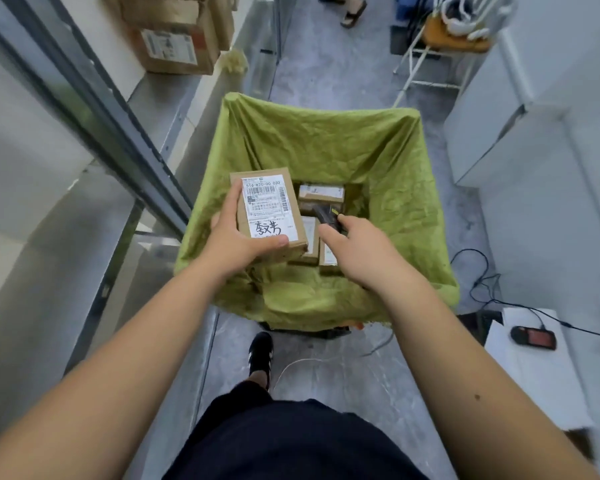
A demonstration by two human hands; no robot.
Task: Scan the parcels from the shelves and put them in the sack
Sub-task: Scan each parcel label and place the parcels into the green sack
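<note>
While your left hand grips the brown parcel by its near end, label up, you hold it over the open mouth of the green sack. At three o'clock from the parcel, your right hand is curled around a dark scanner, pointed down into the sack. More parcels lie on the sack's bottom. At eleven o'clock a cardboard box sits on the shelf; at four o'clock a black device rests on a white surface.
</note>
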